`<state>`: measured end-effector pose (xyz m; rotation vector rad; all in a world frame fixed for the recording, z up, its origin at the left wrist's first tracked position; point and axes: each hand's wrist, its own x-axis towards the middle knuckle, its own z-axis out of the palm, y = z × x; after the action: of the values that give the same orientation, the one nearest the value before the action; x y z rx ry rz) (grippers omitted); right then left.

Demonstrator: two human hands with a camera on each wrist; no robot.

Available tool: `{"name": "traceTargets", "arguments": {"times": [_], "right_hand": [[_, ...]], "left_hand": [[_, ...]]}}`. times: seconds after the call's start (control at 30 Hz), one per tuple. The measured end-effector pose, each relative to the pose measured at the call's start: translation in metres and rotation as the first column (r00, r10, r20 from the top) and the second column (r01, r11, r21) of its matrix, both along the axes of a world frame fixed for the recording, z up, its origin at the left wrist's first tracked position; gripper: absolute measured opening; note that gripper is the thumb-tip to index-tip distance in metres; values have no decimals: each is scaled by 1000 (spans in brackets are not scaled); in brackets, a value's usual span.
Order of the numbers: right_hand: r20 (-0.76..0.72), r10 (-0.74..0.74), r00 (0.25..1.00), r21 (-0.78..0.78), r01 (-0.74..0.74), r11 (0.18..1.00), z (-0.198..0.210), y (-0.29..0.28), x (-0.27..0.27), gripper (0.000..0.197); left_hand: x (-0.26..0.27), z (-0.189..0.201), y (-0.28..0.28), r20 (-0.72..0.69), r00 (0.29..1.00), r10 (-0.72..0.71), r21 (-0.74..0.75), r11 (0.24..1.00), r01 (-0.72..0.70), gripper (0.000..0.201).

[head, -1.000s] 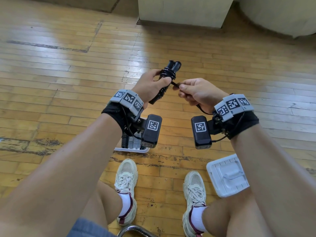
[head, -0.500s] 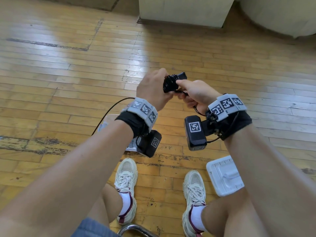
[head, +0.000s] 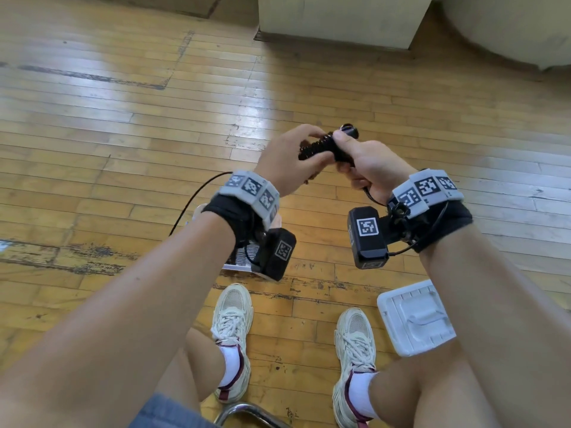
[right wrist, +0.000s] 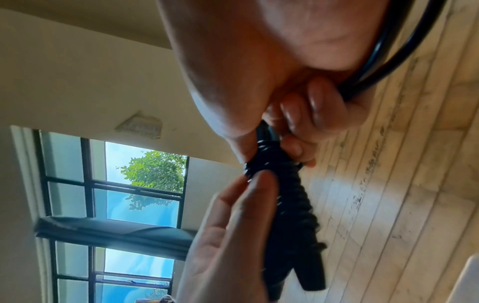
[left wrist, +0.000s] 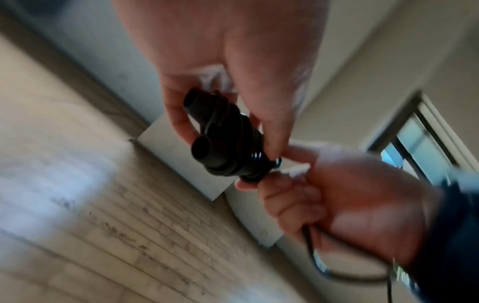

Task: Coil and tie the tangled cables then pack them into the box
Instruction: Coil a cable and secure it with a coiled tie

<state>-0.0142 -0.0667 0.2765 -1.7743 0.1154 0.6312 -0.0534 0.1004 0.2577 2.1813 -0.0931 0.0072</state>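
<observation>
A black cable wound into a tight bundle (head: 319, 146) is held in the air between both hands, above the floor. My left hand (head: 287, 159) pinches one end of it with thumb and fingers; the bundle (left wrist: 223, 139) shows two round plug ends there. My right hand (head: 367, 162) grips the other end, thumb on top, with the loose cable tail (left wrist: 318, 266) running out under its palm. In the right wrist view the curled fingers (right wrist: 298, 133) clamp the wound bundle (right wrist: 290, 205). The box (head: 239, 262) lies on the floor, mostly hidden under my left wrist.
A white lid (head: 414, 316) lies on the wooden floor by my right shoe (head: 355, 344). A thin black cable (head: 197, 196) arcs out from behind my left wrist. A pale cabinet base (head: 336, 20) stands at the back. A metal chair tube (head: 244, 412) is below.
The bundle has turned from upright to lying across between the hands. My left hand rolled over it and my right hand closed in on its end from the loose tail.
</observation>
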Motion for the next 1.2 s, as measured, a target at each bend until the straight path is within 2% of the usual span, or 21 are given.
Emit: {"name": "traceTargets", "arguments": {"times": [0.1,0.17,0.27,0.4,0.53,0.83,0.9,1.0,1.1,1.2], "right_hand": [[46,122,991,36,-124,992,4,-2,2,35],[73,207,976,45,-210,977,4,-4,1,37],[105,248,963,91,-257,962,3,-6,-2,37],[83,178,981,161,-189,969,5,-5,-2,37],[67,131,989,95,-137,986,8,-5,-3,45],[51,195,980,148,-200,969,16,-22,-4,15],[24,175,984,131,-176,976,16,-23,-5,19],[-7,165,986,59,-165,985,15,-22,-6,26],[-23,175,984,12,-175,984,14,-18,-7,22],[-69,188,980,-53,-191,980,16,-14,-9,20]], "left_hand": [[0,13,9,-270,953,-139,-312,949,50,39],[-1,17,11,-387,892,-235,-435,899,49,40],[-1,16,12,-403,873,-275,-514,857,33,42],[1,14,11,-337,919,-207,-551,834,-14,38],[3,15,4,-283,953,-111,-515,856,-53,35],[5,13,1,-191,981,-26,-450,891,-64,27],[7,11,2,-150,989,10,-416,906,-73,27],[11,5,3,-93,992,90,-325,938,-116,37],[14,0,2,-46,990,135,-165,976,-141,48],[15,-2,2,-34,988,152,-56,986,-154,50]]}}
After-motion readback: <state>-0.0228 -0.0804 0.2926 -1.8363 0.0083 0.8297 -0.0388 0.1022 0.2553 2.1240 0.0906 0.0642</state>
